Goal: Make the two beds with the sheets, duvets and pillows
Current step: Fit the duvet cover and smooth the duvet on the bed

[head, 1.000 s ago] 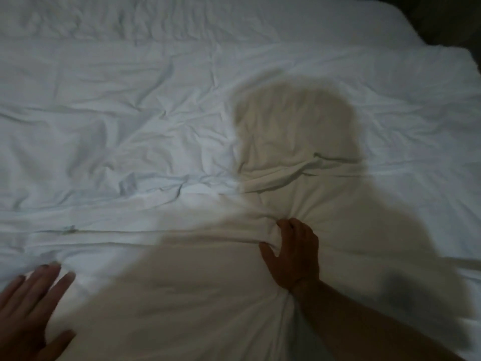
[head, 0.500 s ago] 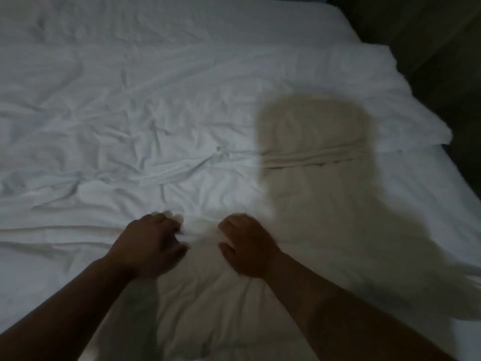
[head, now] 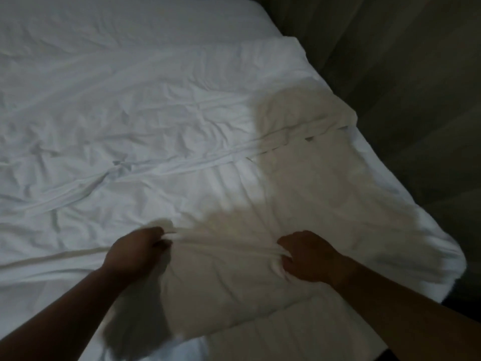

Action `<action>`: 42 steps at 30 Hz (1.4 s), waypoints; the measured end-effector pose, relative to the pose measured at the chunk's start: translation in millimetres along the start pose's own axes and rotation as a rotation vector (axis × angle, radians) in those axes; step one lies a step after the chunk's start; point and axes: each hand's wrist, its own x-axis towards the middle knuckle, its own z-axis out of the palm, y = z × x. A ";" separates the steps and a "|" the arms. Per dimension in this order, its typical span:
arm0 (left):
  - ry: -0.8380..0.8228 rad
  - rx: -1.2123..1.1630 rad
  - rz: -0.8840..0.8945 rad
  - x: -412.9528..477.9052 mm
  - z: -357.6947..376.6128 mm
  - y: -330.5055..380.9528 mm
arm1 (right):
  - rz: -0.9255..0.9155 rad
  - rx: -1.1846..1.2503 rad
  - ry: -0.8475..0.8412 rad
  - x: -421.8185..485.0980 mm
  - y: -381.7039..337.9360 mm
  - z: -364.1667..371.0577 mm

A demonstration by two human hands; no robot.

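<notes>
Hands apart, we grip the white duvet (head: 182,121) that lies across the bed. Our left hand (head: 135,254) bunches a fold in curled fingers, and our right hand (head: 309,259) clamps the same ridge of cloth. Wrinkled duvet spreads ahead of both hands. Dark floor (head: 416,126) lies beyond the right hand.

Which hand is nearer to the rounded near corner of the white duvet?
Right. The right hand grips the duvet left of that corner; the left hand grips it farther left.
</notes>
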 end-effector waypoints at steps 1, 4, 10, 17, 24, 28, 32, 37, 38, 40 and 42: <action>0.051 -0.013 -0.010 0.9 -2.6 -1.9 | 0.030 0.004 0.014 5.2 3.2 -3.4; 0.189 -0.022 -0.014 4.2 -10.3 -4.5 | 0.072 -0.112 0.206 30.9 3.6 -15.7; 0.479 0.004 -0.221 19.7 -46.5 -22.2 | 0.470 -0.081 0.333 115.5 -40.2 -57.9; 0.322 -0.023 -0.474 30.8 -44.5 -70.2 | 0.226 0.411 0.350 178.2 -76.1 -26.0; 0.286 -0.054 -0.250 40.4 -30.8 -72.8 | 0.310 0.092 0.290 149.2 7.7 -36.5; 0.427 -0.003 -0.184 53.1 -30.0 -84.2 | 0.323 0.089 0.144 153.5 46.5 -41.8; 0.588 -0.007 -0.198 81.9 -70.9 -86.9 | 0.436 0.188 0.431 183.8 45.0 -55.3; 0.588 0.134 -0.392 99.6 -76.0 -71.2 | 0.395 0.392 0.223 183.8 18.4 -36.5; 0.591 0.139 -0.340 92.7 -71.4 -64.9 | 0.389 0.410 0.215 175.3 10.0 -32.9; 0.611 0.082 -0.117 64.6 -62.5 -48.0 | 0.316 0.381 0.322 150.7 -8.6 -25.8; 0.591 -0.020 0.062 18.3 -45.4 -34.5 | 0.156 0.315 0.430 117.5 -33.3 -14.5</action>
